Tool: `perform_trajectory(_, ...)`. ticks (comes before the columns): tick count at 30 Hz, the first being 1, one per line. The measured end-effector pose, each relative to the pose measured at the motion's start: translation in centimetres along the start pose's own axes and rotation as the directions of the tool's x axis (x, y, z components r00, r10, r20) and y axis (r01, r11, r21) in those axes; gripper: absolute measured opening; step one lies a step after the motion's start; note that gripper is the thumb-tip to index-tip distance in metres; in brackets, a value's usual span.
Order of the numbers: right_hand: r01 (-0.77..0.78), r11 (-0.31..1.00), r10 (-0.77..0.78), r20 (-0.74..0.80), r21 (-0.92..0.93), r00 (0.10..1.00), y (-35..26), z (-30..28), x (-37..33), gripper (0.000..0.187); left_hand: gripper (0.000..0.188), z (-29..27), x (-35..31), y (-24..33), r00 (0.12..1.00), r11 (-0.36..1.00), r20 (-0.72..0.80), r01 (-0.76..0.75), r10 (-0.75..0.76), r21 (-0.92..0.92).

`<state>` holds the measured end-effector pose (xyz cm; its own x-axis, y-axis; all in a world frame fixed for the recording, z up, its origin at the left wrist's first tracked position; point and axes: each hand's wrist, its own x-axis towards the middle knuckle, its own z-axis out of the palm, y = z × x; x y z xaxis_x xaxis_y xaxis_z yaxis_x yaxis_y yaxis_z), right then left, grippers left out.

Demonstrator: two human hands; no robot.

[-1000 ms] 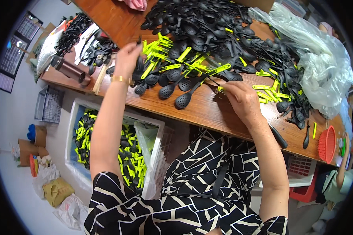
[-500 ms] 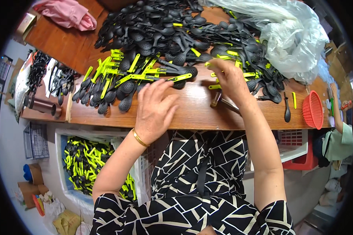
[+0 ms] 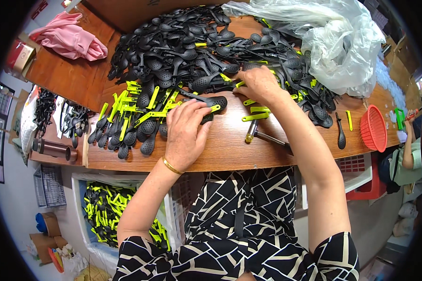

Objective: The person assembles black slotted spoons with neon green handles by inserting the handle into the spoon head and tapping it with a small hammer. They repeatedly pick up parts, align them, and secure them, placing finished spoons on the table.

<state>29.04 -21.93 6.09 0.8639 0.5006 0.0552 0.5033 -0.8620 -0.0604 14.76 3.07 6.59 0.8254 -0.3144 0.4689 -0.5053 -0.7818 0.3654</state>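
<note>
My left hand [image 3: 185,131] lies over a black slotted spoon [image 3: 219,100] with a yellow-green handle, its fingers across the handle and its thumb apart. Whether it grips the spoon is partly hidden. My right hand [image 3: 260,85] reaches to the near edge of the spoon pile [image 3: 173,56], thumb and fingers closed on a yellow-green handle piece [image 3: 239,84]. Below that hand lie loose yellow-green handles [image 3: 255,116] and a small hammer [image 3: 249,137] with a brass-coloured end and a dark handle. Left of my left hand, several spoons with yellow-green handles [image 3: 124,129] lie bunched together.
A clear plastic bag [image 3: 344,51] covers the back right. Near the right edge are a single black spoon [image 3: 341,133], a yellow-green strip [image 3: 349,120] and a red basket [image 3: 373,129]. Below the table stands a bin [image 3: 82,180] of green-and-black pieces. Another person's arm [image 3: 408,145] shows far right.
My right hand has moved slightly left and closed at the pile's edge. The left hand's fingers have drawn in over the spoon handle. The whole view has shifted a little.
</note>
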Motion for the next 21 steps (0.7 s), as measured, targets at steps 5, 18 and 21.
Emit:
perform_trajectory(5, -0.021, 0.952, 0.064, -0.134, 0.304, 0.989, 2.6, -1.2, -4.8, 0.049, 0.031, 1.7, 0.0, 3.6, 0.991, 0.866, 0.104, 0.126, -0.086, -0.485)
perform_trajectory(18, 0.069, 0.811, -0.023, -0.087, 0.580, 0.996, -4.3, -5.2, -15.6, 0.038, 0.030, 6.6, 0.8, 7.3, 0.863, -0.030, 0.317, 0.333, -0.392, -0.943)
perform_trajectory(21, 0.007, 0.821, 0.035, -0.063, 0.571, 0.997, -3.1, -7.3, -16.0, 0.031, 0.032, 5.5, -0.4, 6.8, 0.857, 0.052, 0.350, 0.397, -0.377, -0.916)
